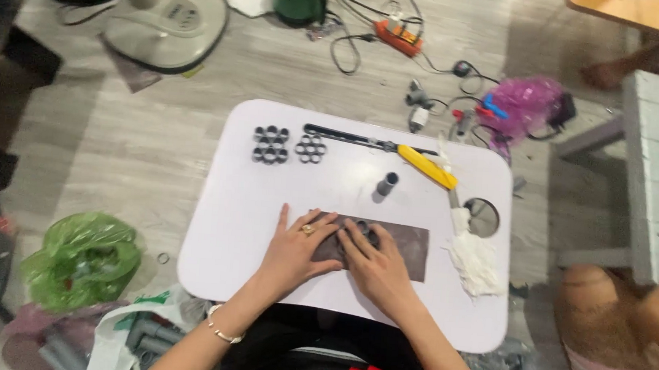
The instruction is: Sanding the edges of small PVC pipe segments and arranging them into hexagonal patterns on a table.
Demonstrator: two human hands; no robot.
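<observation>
On the white lap table [235, 225] lies a dark grey rectangular sheet [406, 247]. A cluster of short grey pipe rings [363, 230] rests on it. My left hand [295, 248] lies flat with fingers spread on the sheet's left end, a ring on one finger. My right hand [374, 264] presses beside it, fingertips touching the pipe rings. Two finished ring clusters, a dark one [271, 144] and a lighter one [310, 149], sit at the table's far left. A single upright pipe piece [387, 184] stands in the middle.
A black tool with a yellow handle [422, 164] lies along the far edge. White crumpled tissue [474, 258] sits at the right by a round hole [484, 216]. A fan base [168, 23], cables, a green bag [81, 257] and another person's leg [620, 302] surround the table.
</observation>
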